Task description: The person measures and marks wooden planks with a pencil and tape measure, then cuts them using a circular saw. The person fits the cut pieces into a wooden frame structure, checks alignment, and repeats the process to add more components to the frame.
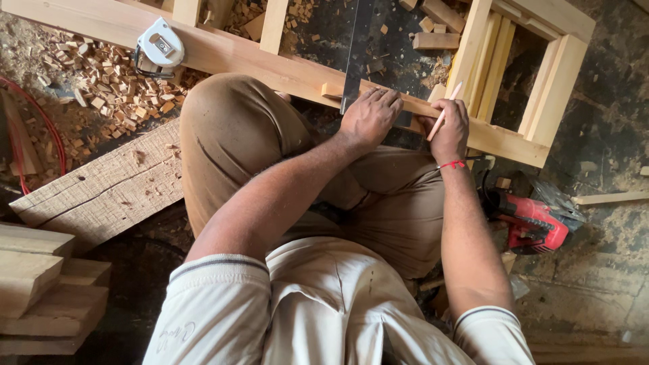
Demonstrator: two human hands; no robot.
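My left hand [370, 116] presses flat on a metal try square [355, 57], holding its dark blade across a long pale wooden rail [223, 54]. My right hand [449, 130] grips a light pencil [445, 109], tip down against the rail just right of the square. A red thread is tied round that wrist. I sit with my knees drawn up, brown trousers just below the rail.
A white tape measure [159, 46] rests on the rail at the left. A pale wooden frame [554, 81] lies at the upper right. A red power tool [534, 223] sits by my right leg. Wood chips [101, 81], a rough plank [108, 189] and stacked boards [40, 290] lie left.
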